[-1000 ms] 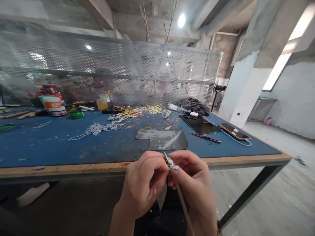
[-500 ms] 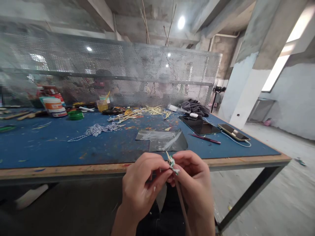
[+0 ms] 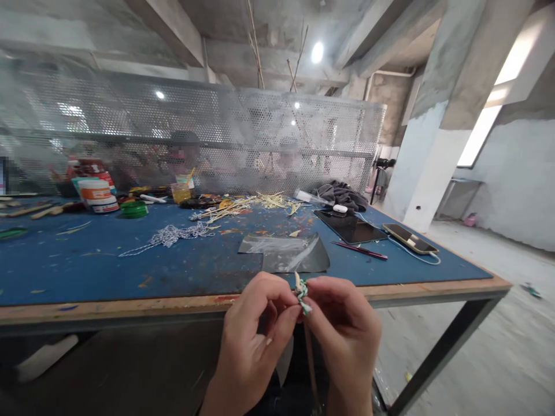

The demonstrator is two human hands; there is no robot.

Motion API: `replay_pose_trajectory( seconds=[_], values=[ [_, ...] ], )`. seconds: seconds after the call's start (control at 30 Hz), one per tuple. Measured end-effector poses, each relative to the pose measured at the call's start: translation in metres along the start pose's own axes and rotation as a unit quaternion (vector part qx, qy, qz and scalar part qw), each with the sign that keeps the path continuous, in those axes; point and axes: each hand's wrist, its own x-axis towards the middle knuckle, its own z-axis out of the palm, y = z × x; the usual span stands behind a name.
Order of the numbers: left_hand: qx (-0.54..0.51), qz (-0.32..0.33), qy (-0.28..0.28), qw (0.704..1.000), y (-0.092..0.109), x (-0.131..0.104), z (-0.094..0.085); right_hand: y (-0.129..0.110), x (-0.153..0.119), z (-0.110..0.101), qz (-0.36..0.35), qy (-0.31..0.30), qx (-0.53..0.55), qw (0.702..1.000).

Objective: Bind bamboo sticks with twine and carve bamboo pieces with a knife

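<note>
The head camera looks forward and down across the table (image 3: 104, 271).

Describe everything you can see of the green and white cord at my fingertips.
The cord is a small bunch of twisted green and white strands that look like textile. A pale pointed tip pokes up above it, and a thin brownish stick runs down below. One short, whitish, frayed-looking end points downward. The left grip and right grip pinch it from either side, near the table edge. Whether it is knotted or merely wrapped isn't clear.
</note>
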Motion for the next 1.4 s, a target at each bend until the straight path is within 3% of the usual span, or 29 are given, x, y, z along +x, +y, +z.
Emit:
replay_pose_trajectory(
  seconds=[0.27,0.67,0.9,1.07,1.17,1.27,1.4],
  values=[
    [-0.028,-0.016,0.027,0.999,-0.004,0.0,0.002,0.007,0.0,0.0,-0.051,-0.001,-0.043,0.998],
    [0.044,0.005,0.025,0.999,0.001,0.0,0.002,0.01,0.0,0.0,-0.129,-0.004,-0.055,0.99],
    [0.184,0.156,0.05,0.969,-0.003,0.005,-0.004,0.01,-0.003,0.003,-0.128,0.004,-0.037,0.991],
    [0.18,0.179,0.044,0.966,-0.007,0.004,-0.005,0.007,-0.009,0.009,-0.092,0.032,-0.022,0.995],
    [0.114,0.131,0.04,0.984,-0.006,0.003,-0.003,0.006,-0.01,0.011,-0.066,0.053,0.008,0.996],
    [-0.011,0.02,0.008,1.0,0.0,0.003,-0.002,0.007,-0.007,0.007,-0.044,0.039,0.04,0.997],
    [-0.147,-0.089,-0.002,0.985,0.003,0.005,-0.002,0.008,-0.003,0.002,-0.031,-0.005,0.067,0.997]
  ],
)
